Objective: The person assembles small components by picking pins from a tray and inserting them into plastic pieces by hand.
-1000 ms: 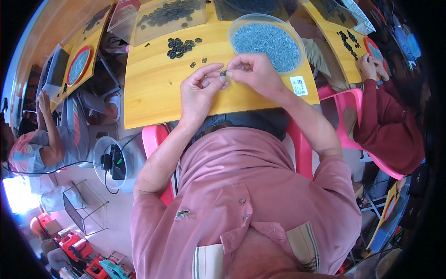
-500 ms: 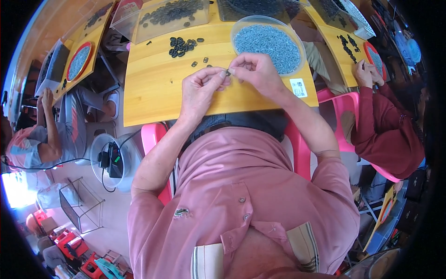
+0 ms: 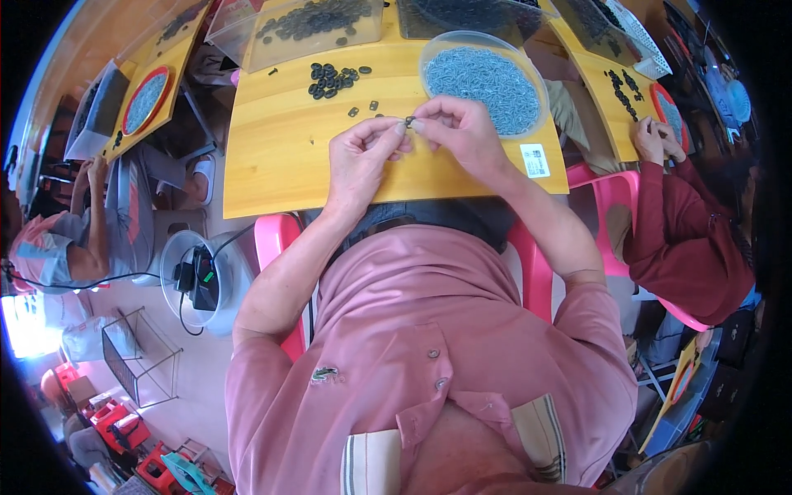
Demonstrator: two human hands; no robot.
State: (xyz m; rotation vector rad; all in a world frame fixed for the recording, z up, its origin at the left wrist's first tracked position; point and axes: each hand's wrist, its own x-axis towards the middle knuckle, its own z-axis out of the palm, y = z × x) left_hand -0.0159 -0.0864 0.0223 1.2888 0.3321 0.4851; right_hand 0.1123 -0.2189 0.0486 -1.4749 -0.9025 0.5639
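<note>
Over the near half of the yellow table (image 3: 280,165), my left hand (image 3: 363,155) and my right hand (image 3: 462,136) meet fingertip to fingertip. Between their thumbs and forefingers they pinch a small black part (image 3: 409,121), mostly covered by the fingers. Just beyond lie a few flat black oval pieces (image 3: 353,111). Farther back is a loose pile of black oval parts (image 3: 328,81). A round clear tub (image 3: 427,76) full of small silvery-blue screws (image 3: 483,91) stands close beyond my right hand.
Clear bins (image 3: 247,51) of black parts line the table's far side. A white label (image 3: 535,160) sticks to the right corner. Co-workers sit left (image 3: 74,247) and right (image 3: 689,239) at similar tables. A bucket (image 3: 235,301) holding a black device and cable stands left.
My fingertips have shifted slightly around the small black part, and more of it shows between them. The whole view has moved a little; the piles look the same.
</note>
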